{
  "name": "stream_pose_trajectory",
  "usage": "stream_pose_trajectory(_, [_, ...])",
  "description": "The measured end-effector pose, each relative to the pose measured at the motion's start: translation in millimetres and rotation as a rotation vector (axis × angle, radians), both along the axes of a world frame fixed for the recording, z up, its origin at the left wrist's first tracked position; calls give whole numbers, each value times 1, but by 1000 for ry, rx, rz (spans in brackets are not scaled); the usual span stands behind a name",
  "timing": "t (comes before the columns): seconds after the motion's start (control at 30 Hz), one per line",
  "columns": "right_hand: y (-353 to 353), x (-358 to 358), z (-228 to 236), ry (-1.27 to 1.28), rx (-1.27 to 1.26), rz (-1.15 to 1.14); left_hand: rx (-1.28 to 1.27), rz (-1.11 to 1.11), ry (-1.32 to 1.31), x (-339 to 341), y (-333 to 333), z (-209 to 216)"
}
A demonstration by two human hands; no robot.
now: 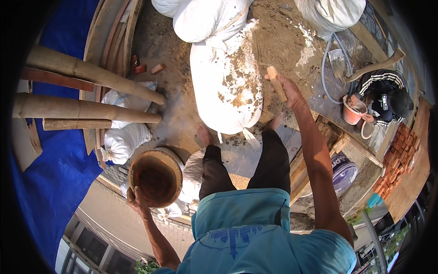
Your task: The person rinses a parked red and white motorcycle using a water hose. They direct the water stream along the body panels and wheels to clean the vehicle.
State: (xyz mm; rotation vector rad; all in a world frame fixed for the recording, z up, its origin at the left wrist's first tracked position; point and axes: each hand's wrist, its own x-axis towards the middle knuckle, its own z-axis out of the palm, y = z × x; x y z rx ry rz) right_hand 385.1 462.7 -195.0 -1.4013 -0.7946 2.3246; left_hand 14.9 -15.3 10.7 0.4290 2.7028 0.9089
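Observation:
At the lower left, my left hand (137, 199) is closed on the rim of a round, mud-stained bucket (177, 176). Its open mouth faces up, and its inside looks dark and brownish. My right hand (290, 90) grips a short wooden-handled tool (276, 83) to the right of the middle; its working end cannot be made out. Between my feet and the far side lies a full white sack (207, 89), tied at the near end and smeared with wet mud or mortar. The right hand is just beside this sack, over the muddy ground.
More white sacks (200, 20) lie at the far side. Bamboo poles (91, 109) jut in from the left above a blue tarp (59, 182). At right, a person in a black jacket (383, 82) holds a reddish bucket (352, 112), near a shovel (338, 64) and stacked bricks (399, 157).

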Motion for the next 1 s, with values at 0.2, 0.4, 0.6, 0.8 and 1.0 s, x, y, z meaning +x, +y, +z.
stream_pose_trajectory(0.2, [-87,6,-20,-132,21,224,121,30,-105,-12,6,-11])
stream_pose_trajectory(0.4, [-114,6,26,-354,543,191,180,-11,-88,-31,16,-11])
stream_pose_trajectory(0.6, [-127,2,78,-975,1204,138,252,-129,-64,-59,43,-20])
stream_pose_trajectory(0.8, [-160,-18,62,-1252,987,190,372,-217,-114,-96,56,-11])
stream_pose_trajectory(1.0, [-214,-24,98,-694,791,27,510,-231,-87,-109,75,16])
